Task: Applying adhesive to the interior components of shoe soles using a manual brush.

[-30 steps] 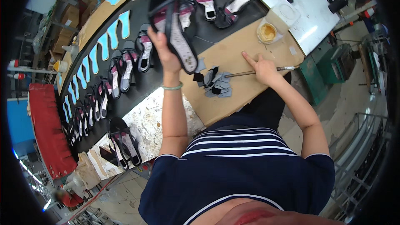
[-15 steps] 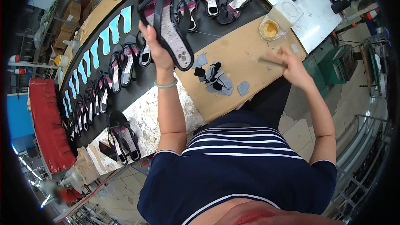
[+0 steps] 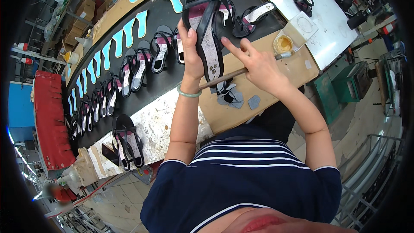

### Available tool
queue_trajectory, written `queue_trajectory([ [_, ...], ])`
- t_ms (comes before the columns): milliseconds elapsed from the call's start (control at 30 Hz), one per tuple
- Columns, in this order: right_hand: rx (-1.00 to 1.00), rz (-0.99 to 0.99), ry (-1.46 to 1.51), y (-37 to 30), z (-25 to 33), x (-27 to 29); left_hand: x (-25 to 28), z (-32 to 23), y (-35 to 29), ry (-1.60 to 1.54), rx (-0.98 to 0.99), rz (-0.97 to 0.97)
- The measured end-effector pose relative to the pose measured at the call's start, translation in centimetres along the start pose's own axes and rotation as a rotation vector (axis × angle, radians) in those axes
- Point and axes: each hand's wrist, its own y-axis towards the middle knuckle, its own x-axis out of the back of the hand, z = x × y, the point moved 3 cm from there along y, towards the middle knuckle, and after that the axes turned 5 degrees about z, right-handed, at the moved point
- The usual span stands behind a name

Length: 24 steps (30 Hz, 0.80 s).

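A black strappy sandal [image 3: 210, 54] with a pale, speckled insole is in my left hand [image 3: 192, 62], its toe pointing away and its heel end near my wrist. Three small round marks show at that heel end. My right hand [image 3: 264, 70] is closed on a long-handled brush [image 3: 233, 74], its head end near the glue tub and its handle tip by my left wrist. The right index finger stretches toward the sandal's strap; whether it touches cannot be seen. Below, grey and black fabric pieces [image 3: 230, 98] lie piled on the cardboard [image 3: 224, 118].
An open tub of yellowish glue [image 3: 283, 43] stands at the cardboard's far right edge. Strappy sandals [image 3: 142, 69] and light-blue insole shapes [image 3: 117, 43] line the dark belt [image 3: 166, 11]. Another pair of sandals [image 3: 128, 142] sits on the stained white surface at left.
My right hand has swung left with the brush, up to the sandal. My left hand and the sandal sit farther right in view. An orange box has appeared at the top.
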Motion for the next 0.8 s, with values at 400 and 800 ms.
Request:
queue_trajectory([
  [400,-0.316,0.425,-0.171,-10.0,-9.4,-7.5,2.0,0.3,1.6,-0.042,0.07,-0.066],
  [800,-0.44,0.201,1.288,-5.4,-6.4,3.3,0.9,-1.4,2.3,0.027,0.072,0.029],
])
